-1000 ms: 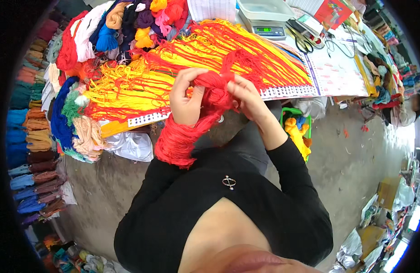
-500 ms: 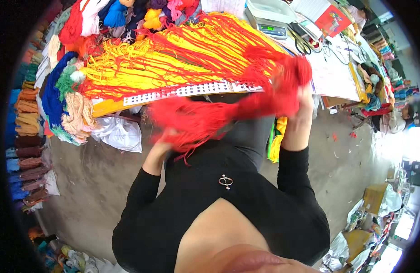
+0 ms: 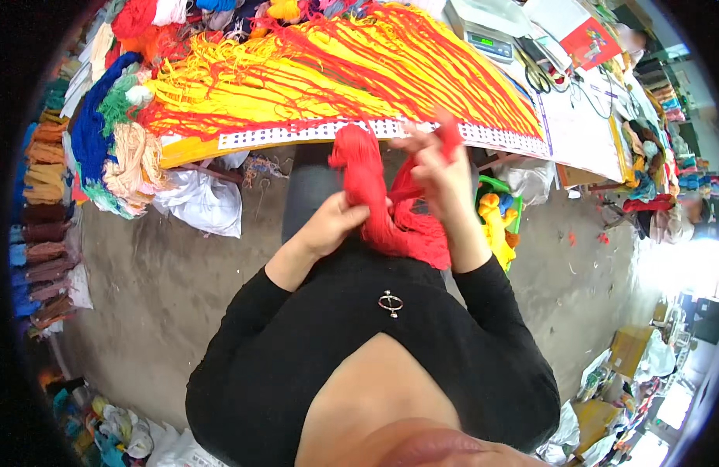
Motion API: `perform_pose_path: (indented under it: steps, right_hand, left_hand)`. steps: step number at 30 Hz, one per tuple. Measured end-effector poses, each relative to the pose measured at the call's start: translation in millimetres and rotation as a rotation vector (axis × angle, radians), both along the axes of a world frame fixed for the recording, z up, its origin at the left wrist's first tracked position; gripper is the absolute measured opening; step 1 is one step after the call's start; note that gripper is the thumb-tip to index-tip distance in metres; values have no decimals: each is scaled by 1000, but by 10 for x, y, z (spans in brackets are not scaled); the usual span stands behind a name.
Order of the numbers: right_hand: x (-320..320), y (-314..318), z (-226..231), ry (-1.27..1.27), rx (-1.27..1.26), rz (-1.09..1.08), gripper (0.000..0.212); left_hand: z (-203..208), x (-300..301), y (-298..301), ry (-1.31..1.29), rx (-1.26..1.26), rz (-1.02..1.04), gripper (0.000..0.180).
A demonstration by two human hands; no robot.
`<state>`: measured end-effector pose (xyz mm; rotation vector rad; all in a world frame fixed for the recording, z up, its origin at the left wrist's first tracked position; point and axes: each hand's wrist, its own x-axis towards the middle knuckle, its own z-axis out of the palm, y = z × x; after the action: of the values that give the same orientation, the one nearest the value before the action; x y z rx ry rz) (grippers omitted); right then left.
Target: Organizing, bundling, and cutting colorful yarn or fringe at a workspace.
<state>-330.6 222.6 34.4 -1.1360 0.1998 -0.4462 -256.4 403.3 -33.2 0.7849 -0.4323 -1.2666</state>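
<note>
A hank of red yarn (image 3: 365,175) hangs doubled over in front of my lap, its lower part curving to the right. My left hand (image 3: 338,222) is closed round its left side, thumb on top. On the other side my right hand (image 3: 437,167) is raised, blurred by motion, with part of the red yarn caught among its bent, partly spread fingers. Beyond both hands, long yellow and red yarn strands (image 3: 297,86) lie side by side over the table. A white strip with dark dots (image 3: 282,134) runs along the table's near edge below them.
Coloured yarn hanks (image 3: 103,117) crowd the table's left end. A digital scale (image 3: 490,45), scissors (image 3: 537,78) and papers (image 3: 569,128) lie at the right. Below the table are a white bag (image 3: 200,204) and a green basket (image 3: 517,204) with yellow yarn.
The red yarn has come off the table strands and down towards my lap, gathered into a narrower bundle. My left hand has moved right and my right hand left, closer together.
</note>
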Motion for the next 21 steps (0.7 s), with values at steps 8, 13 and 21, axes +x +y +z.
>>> perform_pose_path:
  steps: [8,13,21]
  right_hand:
    - [13,27,-309,129,-500,154,49]
    - [182,60,-417,88,-783,81,41]
    - [78,153,-501,143,-322,215,30]
  left_hand:
    - [-38,155,-105,-286,145,329,26]
    - [-37,315,-75,-846,330,239,18]
    - [262,428,-125,-798,241,306,41]
